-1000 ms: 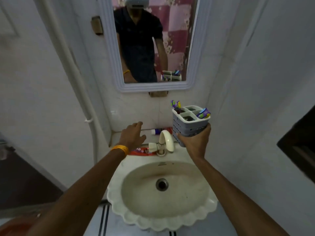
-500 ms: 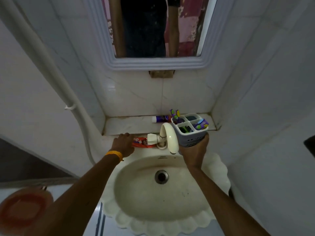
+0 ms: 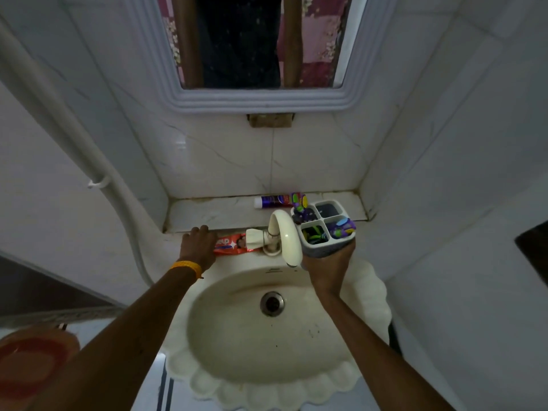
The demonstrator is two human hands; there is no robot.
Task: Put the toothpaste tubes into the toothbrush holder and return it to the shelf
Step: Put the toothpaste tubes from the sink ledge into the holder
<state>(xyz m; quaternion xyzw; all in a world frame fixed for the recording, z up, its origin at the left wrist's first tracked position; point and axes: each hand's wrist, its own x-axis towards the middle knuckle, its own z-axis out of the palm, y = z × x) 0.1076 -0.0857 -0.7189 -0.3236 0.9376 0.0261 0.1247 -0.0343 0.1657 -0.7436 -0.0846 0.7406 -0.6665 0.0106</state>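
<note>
A red toothpaste tube lies flat on the sink's back rim, just left of the tap. My left hand, with a yellow wristband, covers the tube's left end with its fingers curled down over it. A second tube, blue and purple, lies on the marble shelf against the back wall. My right hand grips the grey four-compartment toothbrush holder from below and holds it upright above the sink's right rear rim. Colourful toothbrushes stand in it.
A cream curved tap rises between my two hands. The scalloped sink is below, and a framed mirror hangs above the shelf. A white pipe runs down the left wall. A red mat lies on the floor.
The view has tilted down. My left hand has dropped from the air onto the red tube's end. My right hand has lowered the holder to beside the tap.
</note>
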